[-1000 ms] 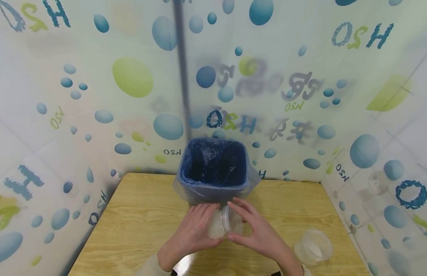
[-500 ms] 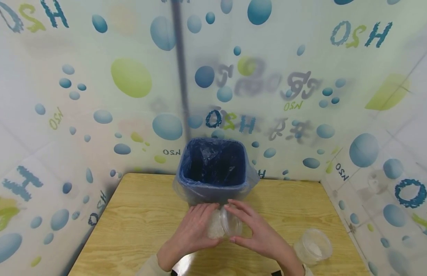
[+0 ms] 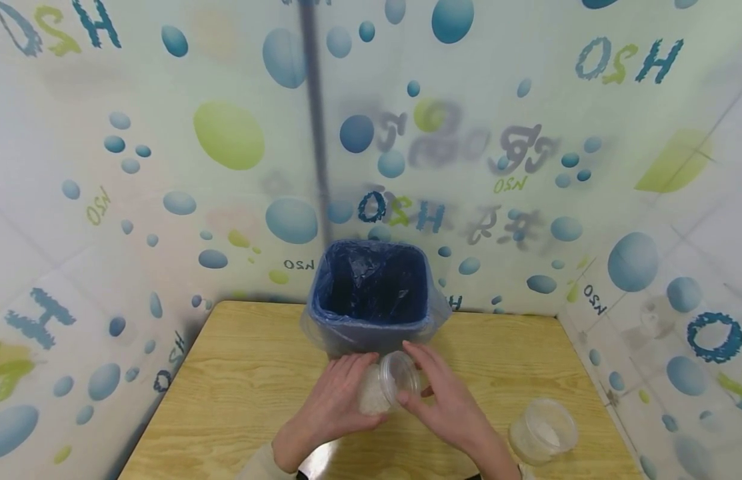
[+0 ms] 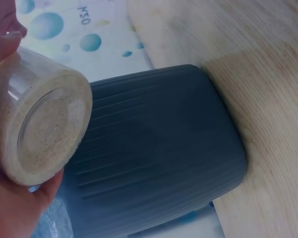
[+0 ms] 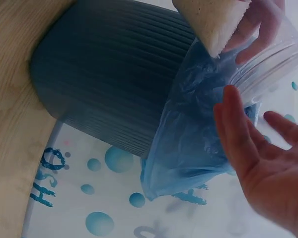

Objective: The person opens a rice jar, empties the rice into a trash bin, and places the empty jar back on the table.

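My left hand [image 3: 330, 400] grips a clear plastic jar [image 3: 373, 393] of fine pale grains. The jar lies tilted, its base facing the left wrist camera and its ridged clear rim turned towards my right hand [image 3: 451, 403]. In the right wrist view the grains [image 5: 213, 20] have settled to one side, leaving the part near the rim bare. My right hand's fingers [image 5: 236, 124] reach out loosely by the rim; whether a fingertip touches it I cannot tell. Just beyond both hands stands a bin [image 4: 159, 144] lined with a blue plastic bag [image 3: 377, 327].
A second clear tub [image 3: 543, 430] with some pale contents stands at the right on the wooden table [image 3: 245, 373]. Behind and to both sides rise patterned curtain walls [image 3: 227, 220] with blue and green drops.
My right hand has shifted its fingers and thumb around the jar's rim end, baring more of it. That end now faces slightly more upward. My left hand keeps its grip.
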Demonstrator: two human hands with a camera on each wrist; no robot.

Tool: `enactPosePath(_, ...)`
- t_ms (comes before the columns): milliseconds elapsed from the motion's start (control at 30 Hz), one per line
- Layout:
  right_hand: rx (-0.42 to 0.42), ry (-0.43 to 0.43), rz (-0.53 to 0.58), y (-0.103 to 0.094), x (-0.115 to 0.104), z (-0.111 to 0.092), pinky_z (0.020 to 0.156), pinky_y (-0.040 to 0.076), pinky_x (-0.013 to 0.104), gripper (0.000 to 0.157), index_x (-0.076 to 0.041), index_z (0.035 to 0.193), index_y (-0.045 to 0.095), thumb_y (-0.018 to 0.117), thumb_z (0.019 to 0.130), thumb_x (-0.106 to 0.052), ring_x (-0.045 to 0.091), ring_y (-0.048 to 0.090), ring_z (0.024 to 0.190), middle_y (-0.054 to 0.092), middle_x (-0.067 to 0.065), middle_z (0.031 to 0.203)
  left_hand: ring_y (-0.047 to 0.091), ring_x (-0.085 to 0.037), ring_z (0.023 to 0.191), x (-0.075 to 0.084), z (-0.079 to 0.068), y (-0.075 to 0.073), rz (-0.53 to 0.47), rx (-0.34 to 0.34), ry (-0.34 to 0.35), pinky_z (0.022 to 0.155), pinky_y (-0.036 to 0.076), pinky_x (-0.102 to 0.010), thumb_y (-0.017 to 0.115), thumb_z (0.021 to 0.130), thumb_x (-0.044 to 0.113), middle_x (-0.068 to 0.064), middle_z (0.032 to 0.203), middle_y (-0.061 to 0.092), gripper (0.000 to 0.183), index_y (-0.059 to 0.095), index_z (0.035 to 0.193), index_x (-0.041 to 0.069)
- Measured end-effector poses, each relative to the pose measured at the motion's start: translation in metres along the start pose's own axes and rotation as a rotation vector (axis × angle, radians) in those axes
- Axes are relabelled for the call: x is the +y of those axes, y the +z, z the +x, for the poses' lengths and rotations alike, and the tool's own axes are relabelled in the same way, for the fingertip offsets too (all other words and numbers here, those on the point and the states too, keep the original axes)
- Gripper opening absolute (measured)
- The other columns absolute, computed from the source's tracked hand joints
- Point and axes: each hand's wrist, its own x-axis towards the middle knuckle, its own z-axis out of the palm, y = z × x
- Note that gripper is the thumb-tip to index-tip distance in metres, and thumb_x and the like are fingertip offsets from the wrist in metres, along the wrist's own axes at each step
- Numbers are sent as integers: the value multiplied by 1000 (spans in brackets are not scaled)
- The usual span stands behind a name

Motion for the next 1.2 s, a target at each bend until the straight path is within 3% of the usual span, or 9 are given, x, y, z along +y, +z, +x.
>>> enactPosePath(133,81,74,-82,5,-7,1,68,56,24,64,-20,152,52,71,96,-45,20,66,107,55,2,147,64,-24,107,1,0,0,1,5,-13,89,54,-43,96,53,55,-6,120,66,100,59,132,7)
enactPosePath(367,108,50,-239,10,-15,8,96,54,51,64,-21,148,56,64,96,-58,25,62,125,60,2,142,65,-24,103,5,-1,3,17,38,-26,85,55,-42,96,52,54,-8,117,67,100,59,131,6)
enactPosePath(533,113,51,-280,11,-17,11,95,54,50,71,-19,146,58,66,91,-64,24,62,124,62,2,139,64,-24,101,5,0,4,12,58,-30,84,55,-41,96,52,54,-7,115,66,99,58,130,7)
enactPosePath(633,114,50,-271,11,-16,11,92,55,47,70,-20,144,60,68,90,-64,21,63,120,62,0,137,64,-23,101,5,0,4,9,52,-35,83,55,-41,96,52,54,-6,115,66,99,58,131,7)
enactPosePath(833,87,7,-178,7,-13,9,75,56,30,68,-21,145,61,75,88,-55,18,63,113,61,-1,136,64,-23,105,5,-1,2,-10,2,-50,86,55,-42,96,54,54,-7,119,67,98,58,133,8)
enactPosePath(1200,-44,-19,2,1,1,5,72,57,25,67,-22,150,54,78,92,-43,24,59,119,53,1,147,65,-23,107,6,0,2,1,-10,-16,87,54,-41,96,53,53,-6,119,67,98,60,131,7)
